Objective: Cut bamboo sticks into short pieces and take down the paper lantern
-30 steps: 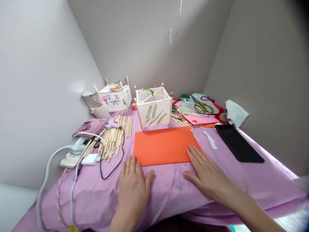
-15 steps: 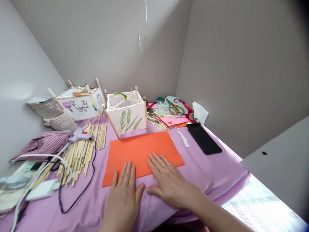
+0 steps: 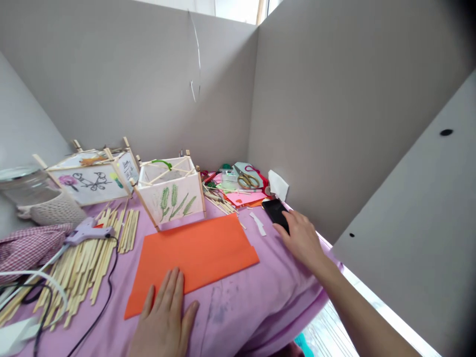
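Note:
An orange sheet [image 3: 197,248] lies flat on the purple cloth. My left hand [image 3: 163,312] rests on its lower left edge, fingers stretched out and thumb spread, holding nothing. At the right, my right hand [image 3: 299,237] is on the black phone [image 3: 274,209], its fingers curved over the lower part, thumb at the near left side. The phone lies on the cloth, partly covered by that hand. Behind the orange sheet stands a white box [image 3: 171,198] with stick edges and drawn green plants.
A second drawn box [image 3: 92,181], a glass jar [image 3: 24,183], wooden sticks [image 3: 89,263] and a glue gun [image 3: 87,231] with cables are at left. Scissors [image 3: 247,181] lie on coloured papers at the back; a white paper strip [image 3: 258,224] lies near the phone.
My right hand has left the orange sheet and moved right onto the phone. My left hand stays on the sheet. The view has turned right, shifting everything leftward.

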A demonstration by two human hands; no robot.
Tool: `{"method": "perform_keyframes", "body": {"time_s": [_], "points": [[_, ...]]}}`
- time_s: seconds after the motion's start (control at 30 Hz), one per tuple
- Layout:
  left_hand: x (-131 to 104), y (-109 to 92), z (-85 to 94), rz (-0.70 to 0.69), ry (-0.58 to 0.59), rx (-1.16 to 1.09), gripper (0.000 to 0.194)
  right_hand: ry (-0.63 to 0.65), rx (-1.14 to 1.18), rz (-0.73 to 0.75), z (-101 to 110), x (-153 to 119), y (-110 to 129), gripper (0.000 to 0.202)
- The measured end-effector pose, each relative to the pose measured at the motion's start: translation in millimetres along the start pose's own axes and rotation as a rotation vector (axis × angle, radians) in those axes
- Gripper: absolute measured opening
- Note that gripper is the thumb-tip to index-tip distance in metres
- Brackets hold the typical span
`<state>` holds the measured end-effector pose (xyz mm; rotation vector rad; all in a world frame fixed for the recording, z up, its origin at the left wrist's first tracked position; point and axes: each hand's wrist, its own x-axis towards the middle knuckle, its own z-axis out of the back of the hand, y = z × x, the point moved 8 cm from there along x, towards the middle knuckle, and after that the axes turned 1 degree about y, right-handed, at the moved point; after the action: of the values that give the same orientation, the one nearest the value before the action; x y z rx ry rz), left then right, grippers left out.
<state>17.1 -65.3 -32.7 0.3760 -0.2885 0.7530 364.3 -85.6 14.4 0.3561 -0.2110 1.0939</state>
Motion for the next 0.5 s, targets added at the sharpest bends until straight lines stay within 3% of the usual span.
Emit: {"method": "perform_keyframes", "body": {"time_s": [0.13,0.5], "points": [[-1,2,-1.8,-0.020,-0.018,0.011,0.056,0.190,-0.058,-0.158,-22,24,-27,0.067],[-2,5,-10.6,-0.031,-0.004,-0.006,0.056,0.175,0.036,-0.263,-40,38,-41,0.086]]}}
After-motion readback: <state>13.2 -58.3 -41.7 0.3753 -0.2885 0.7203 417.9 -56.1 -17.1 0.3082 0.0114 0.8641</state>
